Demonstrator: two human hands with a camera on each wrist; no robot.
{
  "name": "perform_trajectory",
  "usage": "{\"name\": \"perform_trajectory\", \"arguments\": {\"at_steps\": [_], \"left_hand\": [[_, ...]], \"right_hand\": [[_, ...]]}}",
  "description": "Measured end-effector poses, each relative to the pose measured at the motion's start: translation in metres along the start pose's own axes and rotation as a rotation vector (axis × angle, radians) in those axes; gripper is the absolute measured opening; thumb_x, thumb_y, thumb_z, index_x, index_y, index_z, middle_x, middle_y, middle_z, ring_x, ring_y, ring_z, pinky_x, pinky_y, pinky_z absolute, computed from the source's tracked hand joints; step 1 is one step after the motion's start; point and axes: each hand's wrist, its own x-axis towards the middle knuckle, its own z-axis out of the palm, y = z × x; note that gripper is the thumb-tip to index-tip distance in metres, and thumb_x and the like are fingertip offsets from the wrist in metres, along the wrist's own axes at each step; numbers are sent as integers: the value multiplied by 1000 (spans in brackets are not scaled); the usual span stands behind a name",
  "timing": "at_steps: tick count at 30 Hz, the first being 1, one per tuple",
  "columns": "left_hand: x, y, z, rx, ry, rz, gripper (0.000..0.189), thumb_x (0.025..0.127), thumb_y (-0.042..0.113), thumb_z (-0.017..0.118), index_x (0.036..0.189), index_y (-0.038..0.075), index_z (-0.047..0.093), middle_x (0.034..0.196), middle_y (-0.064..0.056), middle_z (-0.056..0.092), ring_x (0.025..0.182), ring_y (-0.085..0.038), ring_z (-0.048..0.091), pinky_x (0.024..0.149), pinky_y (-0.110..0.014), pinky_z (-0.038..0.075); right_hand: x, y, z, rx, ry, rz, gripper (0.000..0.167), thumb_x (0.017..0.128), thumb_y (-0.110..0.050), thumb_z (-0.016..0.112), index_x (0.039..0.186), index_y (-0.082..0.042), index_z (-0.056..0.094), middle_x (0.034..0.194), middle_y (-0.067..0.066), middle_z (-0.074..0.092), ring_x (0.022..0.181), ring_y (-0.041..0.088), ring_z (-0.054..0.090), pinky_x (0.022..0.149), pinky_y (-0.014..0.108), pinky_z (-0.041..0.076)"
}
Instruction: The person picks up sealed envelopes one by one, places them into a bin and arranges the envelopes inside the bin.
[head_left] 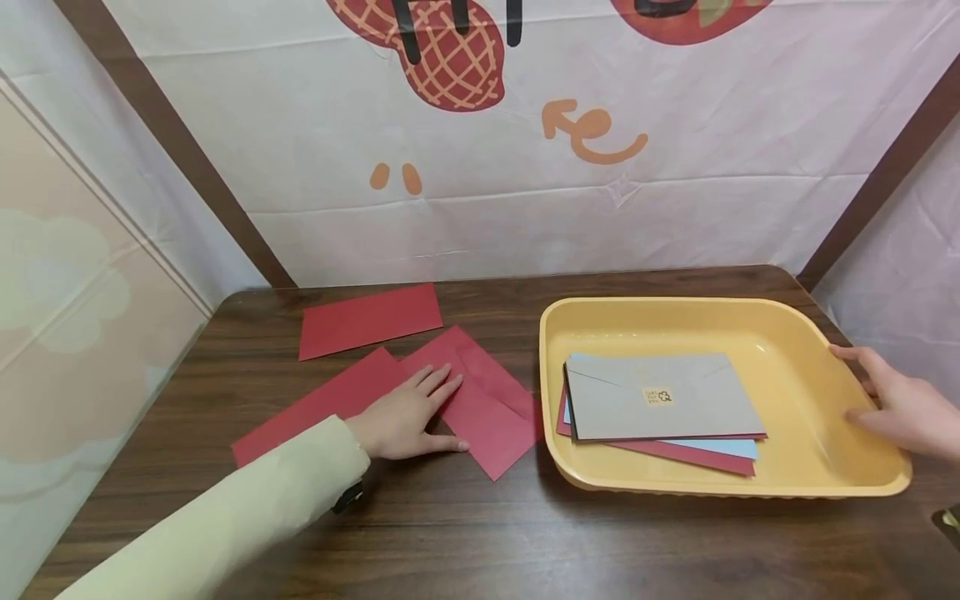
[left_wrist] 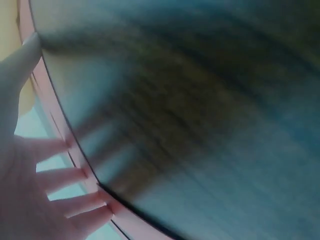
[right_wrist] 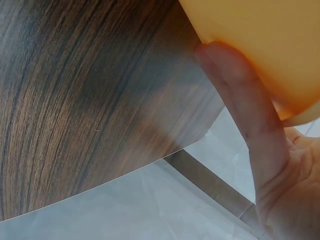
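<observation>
The left hand (head_left: 408, 414) is lying flat, fingers straight and spread, pressing down on a red envelope (head_left: 480, 400) that is resting on the desk (head_left: 465, 533). This envelope is sitting at an angle, flap side up, with its far end reaching toward the tray. A second red envelope (head_left: 318, 404) is lying partly under the hand's wrist side and overlapping the first, stretching back along the cream sleeve (head_left: 225, 517). A third red envelope (head_left: 371, 320) is lying apart from them, beyond the fingertips, toward the back edge of the desk.

The left wrist view is blurred; it is showing the spread fingers (left_wrist: 60, 175) against a reddish paper edge and the dark wood.

The right hand (head_left: 903, 408) is holding the yellow tray (head_left: 817, 375) by its outer rim, thumb over the edge and fingers beneath, well apart from the left hand. In the right wrist view one finger (right_wrist: 240, 95) is pressing up against the tray's underside (right_wrist: 260, 35), just above the desk's corner.

Inside the tray, on the side nearer the left hand, a small stack is lying: a grey envelope (head_left: 660, 396) with a small sticker on top, a light blue one (head_left: 731, 447) and a red one (head_left: 690, 457) showing beneath it.

A white printed cloth (head_left: 525, 167) is hanging behind the desk, beyond both hands.
</observation>
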Motion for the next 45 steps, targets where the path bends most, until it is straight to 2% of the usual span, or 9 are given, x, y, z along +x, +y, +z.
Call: {"name": "perform_trajectory", "arguments": {"at_steps": [7, 14, 18, 21, 23, 28, 38, 42, 45], "left_hand": [[2, 2, 8, 108, 161, -3, 90, 85, 63, 58, 145, -2, 37, 138, -16, 44, 125, -32, 44, 102, -41, 44], [3, 6, 4, 235, 213, 28, 71, 90, 50, 60, 128, -10, 54, 116, -16, 54, 98, -26, 52, 87, -36, 50], [4, 10, 2, 263, 246, 47, 47, 90, 43, 63, 90, -4, 68, 97, -11, 53, 83, -22, 49, 71, -33, 52], [6, 14, 2, 277, 282, 54, 46, 91, 39, 64, 59, 5, 59, 90, -10, 53, 81, -23, 51, 64, -32, 53], [8, 16, 4, 292, 300, 39, 51, 92, 38, 63, 51, 9, 53, 87, -10, 53, 81, -24, 52, 61, -32, 53], [16, 17, 3, 310, 325, -6, 50, 92, 33, 63, 51, 7, 54, 84, -13, 54, 78, -26, 56, 56, -34, 54], [29, 13, -5, 253, 279, -54, 47, 92, 32, 63, 52, 8, 55, 86, -14, 56, 77, -25, 56, 56, -35, 54], [29, 9, -15, 148, 230, -78, 45, 91, 31, 65, 53, 8, 53, 92, -15, 59, 75, -24, 57, 56, -33, 52], [28, 2, -25, 27, 202, -147, 40, 91, 34, 64, 67, 2, 58, 95, -18, 58, 66, -22, 57, 54, -32, 49]], "right_hand": [[1, 1, 3, 14, -12, 3, 84, 78, -3, 65, 143, 9, 14, 88, 31, 66, 50, 15, 57, 47, 26, 42], [2, 3, 4, 5, -19, 12, 85, 78, -4, 66, 143, 10, 13, 91, 34, 64, 51, 15, 58, 48, 26, 42], [1, 4, 4, -2, -10, 9, 85, 77, -4, 67, 143, 9, 14, 91, 35, 64, 52, 16, 58, 48, 26, 42], [2, 4, 4, -7, 0, 5, 85, 76, -4, 67, 142, 9, 15, 90, 34, 65, 53, 16, 58, 49, 26, 41], [2, 5, 5, -8, 1, 4, 84, 76, -4, 67, 142, 9, 15, 90, 34, 65, 53, 16, 58, 49, 26, 41], [1, 5, 5, 2, -4, 7, 84, 77, -3, 67, 143, 8, 15, 91, 34, 64, 52, 16, 58, 49, 27, 42], [1, 5, 4, 1, -5, 13, 86, 77, -3, 66, 143, 8, 12, 92, 37, 63, 53, 16, 58, 48, 27, 43], [1, 4, 4, -3, -2, 8, 85, 77, -3, 67, 143, 7, 14, 91, 35, 65, 53, 16, 58, 49, 26, 42], [1, 2, 2, -6, -6, 8, 85, 77, -4, 67, 143, 7, 15, 92, 34, 65, 55, 17, 58, 50, 26, 42]]}}
